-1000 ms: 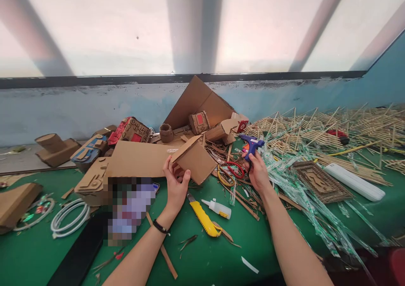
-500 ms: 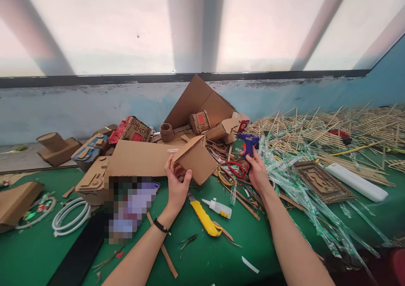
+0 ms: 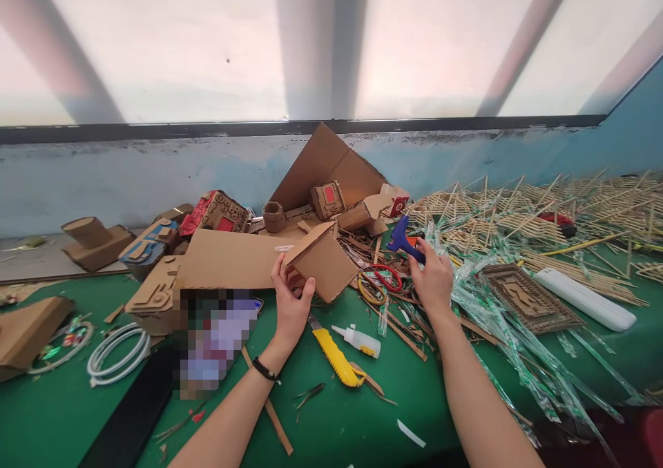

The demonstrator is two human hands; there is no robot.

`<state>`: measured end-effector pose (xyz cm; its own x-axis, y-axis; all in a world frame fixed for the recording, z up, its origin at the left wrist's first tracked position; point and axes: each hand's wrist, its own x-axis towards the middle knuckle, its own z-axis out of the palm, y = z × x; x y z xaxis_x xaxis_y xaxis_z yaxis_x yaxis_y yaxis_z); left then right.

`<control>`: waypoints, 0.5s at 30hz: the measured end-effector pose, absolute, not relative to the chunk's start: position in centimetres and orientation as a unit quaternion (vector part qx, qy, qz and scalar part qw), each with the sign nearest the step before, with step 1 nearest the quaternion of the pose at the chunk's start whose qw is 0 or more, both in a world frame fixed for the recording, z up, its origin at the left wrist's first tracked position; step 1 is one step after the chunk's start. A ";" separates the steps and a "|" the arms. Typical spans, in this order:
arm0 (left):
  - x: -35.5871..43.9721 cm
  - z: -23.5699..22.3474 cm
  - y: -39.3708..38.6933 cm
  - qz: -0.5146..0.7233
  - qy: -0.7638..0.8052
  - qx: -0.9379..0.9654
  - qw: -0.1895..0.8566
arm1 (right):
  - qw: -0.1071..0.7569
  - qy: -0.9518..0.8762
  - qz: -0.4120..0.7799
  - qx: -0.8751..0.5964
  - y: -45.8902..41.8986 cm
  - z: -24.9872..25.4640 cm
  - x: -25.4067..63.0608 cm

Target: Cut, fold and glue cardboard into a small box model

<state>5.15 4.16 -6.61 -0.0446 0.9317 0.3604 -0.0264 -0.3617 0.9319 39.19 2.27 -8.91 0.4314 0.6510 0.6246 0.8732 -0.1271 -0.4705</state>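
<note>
My left hand [image 3: 293, 299], with a dark beaded bracelet at the wrist, is closed on a folded cardboard piece [image 3: 329, 264] above the green table. In my right hand [image 3: 431, 278] is a blue glue gun [image 3: 401, 237], gripped by its handle, its body tilted toward the upper left. The two hands are well apart. Just below the cardboard lies a yellow utility knife [image 3: 336, 357], and beside it a small white glue bottle [image 3: 357, 340]. Scissors with red and yellow handles [image 3: 380, 281] rest among scraps between my hands.
Several cardboard models [image 3: 222, 212] stand along the wall. A phone [image 3: 222, 344], partly pixelated, and a coiled white cable [image 3: 118, 352] lie on the left. On the right are thin wooden sticks [image 3: 497, 209], clear plastic wrappers [image 3: 512, 337], a framed cardboard panel [image 3: 528, 299] and a white bar [image 3: 585, 299].
The glue gun has turned in my right hand, its body now tilted, and that hand has shifted slightly right. My left hand and the cardboard piece stay nearly in place.
</note>
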 end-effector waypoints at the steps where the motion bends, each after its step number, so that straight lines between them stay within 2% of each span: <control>1: 5.2 -6.6 4.2 0.604 0.399 0.564 0.398 | 0.386 -0.520 -0.152 -0.747 2.3 -9.0 39.3; 9: 5.2 -6.2 4.0 0.607 0.390 0.564 0.403 | 0.288 -0.504 -0.198 -0.790 3.1 -7.4 40.6; 15: 5.3 -6.1 3.8 0.598 0.390 0.571 0.404 | 0.170 -0.545 -0.196 -0.797 6.8 -4.7 41.2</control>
<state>5.26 3.80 -6.12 -0.0207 0.9298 0.3674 -0.0382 -0.3680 0.9291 41.25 6.77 -4.71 0.3283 0.8027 0.4979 0.9360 -0.3472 -0.0575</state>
